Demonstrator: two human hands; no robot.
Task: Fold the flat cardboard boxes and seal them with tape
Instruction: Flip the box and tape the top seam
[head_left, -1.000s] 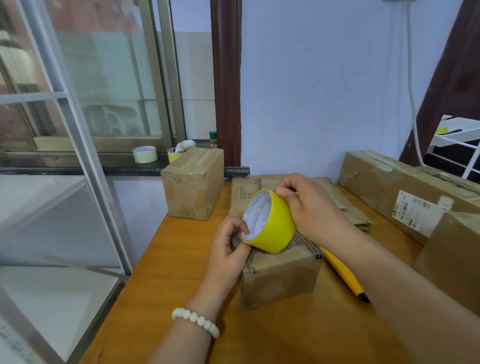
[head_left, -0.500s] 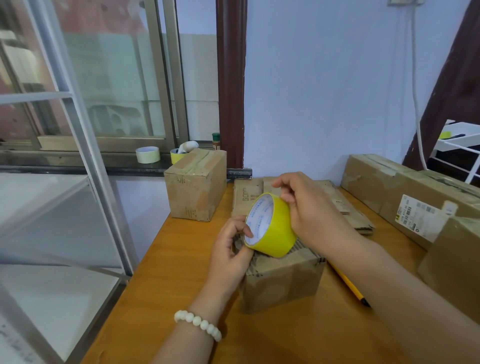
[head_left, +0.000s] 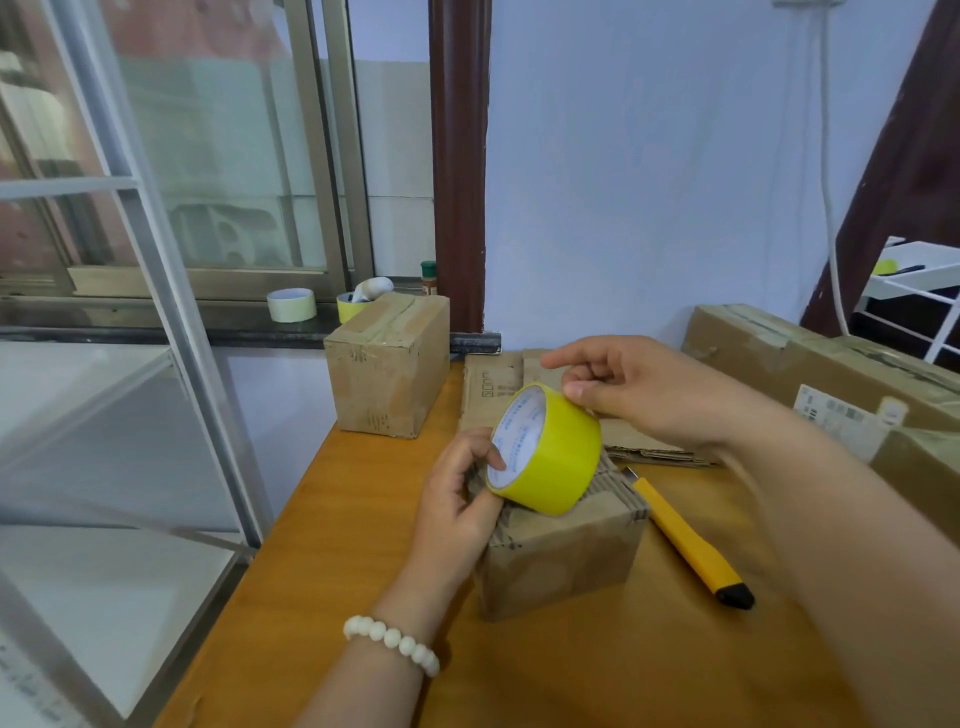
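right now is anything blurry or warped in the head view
Head view: the yellow tape roll and left hand are sharp; the right forearm goes soft near the edge; the window frame leans from wide-lens distortion; soft daylight, no harsh glare.

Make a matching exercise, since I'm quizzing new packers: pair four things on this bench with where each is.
Things:
1. bright yellow tape roll
2. yellow-handled utility knife
3. pale cream tape roll
4. flattened brown cardboard boxes

Places:
A. on the dark window ledge
B. flat on the wooden table, right of the small brown cardboard box
C. stacked at the table's far edge
D. gripped by the left hand over the small box

Pairs: 1-D, 2-B, 3-A, 4-C
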